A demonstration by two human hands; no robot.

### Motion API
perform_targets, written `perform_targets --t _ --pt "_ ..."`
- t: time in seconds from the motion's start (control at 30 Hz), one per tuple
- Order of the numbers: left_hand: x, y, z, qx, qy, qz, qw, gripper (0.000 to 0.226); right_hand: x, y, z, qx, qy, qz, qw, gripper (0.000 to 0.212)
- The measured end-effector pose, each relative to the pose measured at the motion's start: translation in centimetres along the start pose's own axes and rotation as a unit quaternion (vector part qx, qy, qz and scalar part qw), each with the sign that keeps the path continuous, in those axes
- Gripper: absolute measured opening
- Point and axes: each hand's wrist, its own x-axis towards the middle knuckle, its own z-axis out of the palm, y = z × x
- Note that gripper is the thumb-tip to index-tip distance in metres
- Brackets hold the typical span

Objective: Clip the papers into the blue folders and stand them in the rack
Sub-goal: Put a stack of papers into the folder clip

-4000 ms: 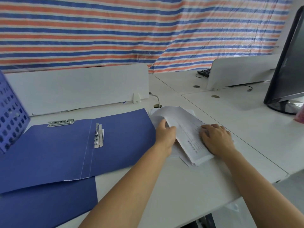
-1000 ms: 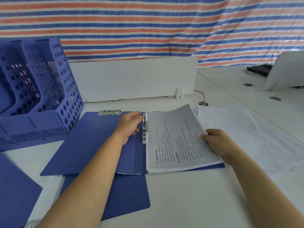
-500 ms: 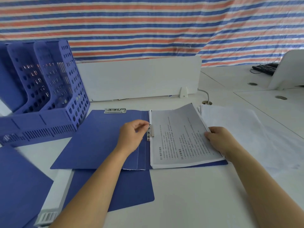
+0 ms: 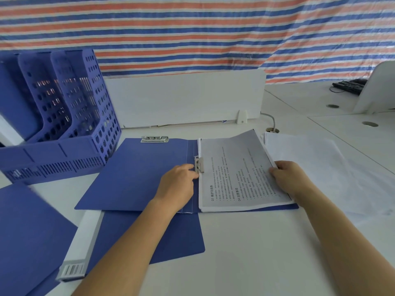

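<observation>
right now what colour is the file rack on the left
Blue, with perforated walls; the file rack shows best in the head view, the only one given.

- Striped tarp (image 4: 192,28), red, white and blue, hung across the whole back from 10 to 2 o'clock.
- White divider panel (image 4: 183,97), upright at 12 o'clock along the far edge of the white surface (image 4: 245,253), with a small white bracket (image 4: 242,117) at its right foot.
- Cable hole (image 4: 273,130) just right of that bracket, with a pale cord curving into it.
- Black keyboard (image 4: 348,86) at 2 o'clock, partly hidden behind a second white panel (image 4: 378,88).
- Two round grommets (image 4: 369,124) on the neighbouring desk at 2 to 3 o'clock.
</observation>
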Motion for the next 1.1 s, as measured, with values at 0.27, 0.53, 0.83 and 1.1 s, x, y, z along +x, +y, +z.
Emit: perform_targets --t 0.27,0.53,0.83,1.1 --pt "-0.3 -0.5 0.5 -0.043 0.024 -0.029 0.998 0.044 0.0 0.0 0.1 0.001 0.006 -0.001 1.000 0.028" --pt "-0.5 -0.7 0.7 -0.087 0.048 -0.038 0.994 0.041 0.3 0.4 0.2 -0.046 0.052 -0.029 0.997 0.030" --pt "-0.2 -0.6 1.1 -0.102 0.077 -0.043 0.991 0.038 0.7 0.5 -0.6 -0.170 0.125 -0.013 0.977 0.044" --pt "0.0 -0.6 1.1 -0.104 0.110 -0.018 0.988 0.035 -0.3 0.9 -2.1 0.235 -0.099 0.039 0.966 0.017"
